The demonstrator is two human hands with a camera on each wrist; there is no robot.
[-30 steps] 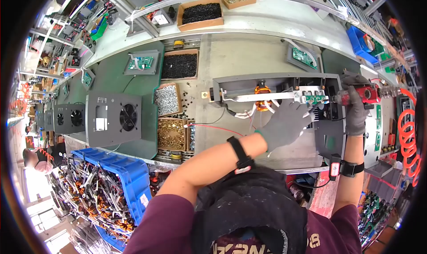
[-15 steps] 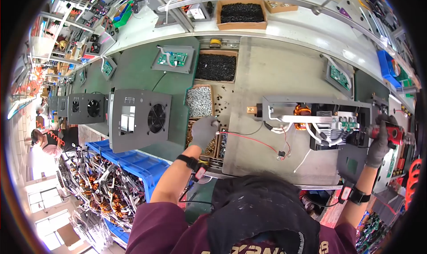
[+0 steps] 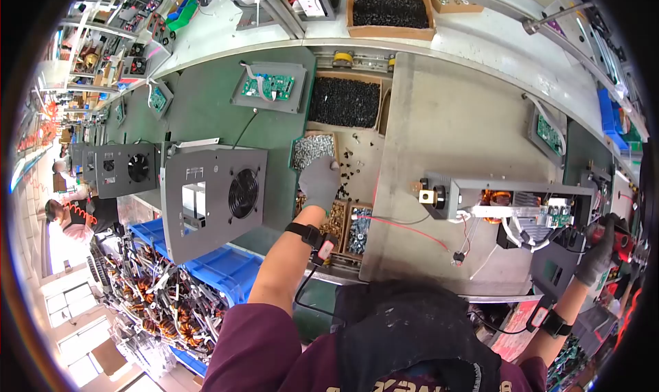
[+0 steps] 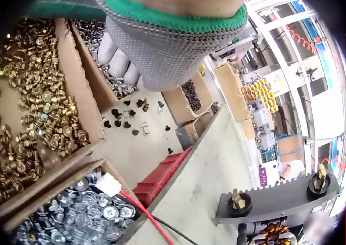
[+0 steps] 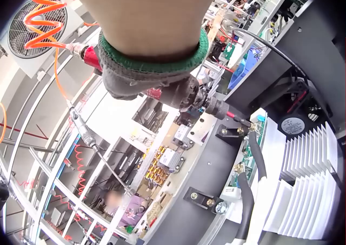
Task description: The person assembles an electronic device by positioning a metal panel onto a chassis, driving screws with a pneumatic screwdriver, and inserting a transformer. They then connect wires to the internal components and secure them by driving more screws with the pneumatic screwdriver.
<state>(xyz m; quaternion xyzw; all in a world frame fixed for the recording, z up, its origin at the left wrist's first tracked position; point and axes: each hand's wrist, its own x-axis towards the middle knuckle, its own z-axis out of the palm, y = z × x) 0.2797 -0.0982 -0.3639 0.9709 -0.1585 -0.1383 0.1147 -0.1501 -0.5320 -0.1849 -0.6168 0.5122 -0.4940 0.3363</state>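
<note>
My gloved left hand (image 3: 320, 179) reaches into the box of silver screws (image 3: 314, 150), palm down. In the left wrist view its fingers (image 4: 119, 64) dip among the screws; their tips are hidden, so I cannot tell whether they pinch any. My gloved right hand (image 3: 598, 255) grips a red air screwdriver (image 3: 623, 246) at the right end of an open grey metal casing (image 3: 511, 185). In the right wrist view the driver's bit (image 5: 238, 117) points at a terminal of the green circuit board (image 5: 250, 157), beside a white-finned heat sink (image 5: 308, 174).
Boxes of brass-coloured screws (image 4: 54, 110), larger silver screws (image 4: 81, 212) and black screws (image 3: 345, 101) stand around the left hand. Loose black screws (image 3: 349, 171) lie alongside. A fan panel (image 3: 216, 200) stands at left. A red wire (image 3: 405, 231) crosses the bench. An orange coiled hose (image 5: 43, 28) trails.
My left hand has left the casing's wires and moved left to the screw boxes, then farther back to the silver screws. The right hand keeps hold of the screwdriver. The head view has shifted.
</note>
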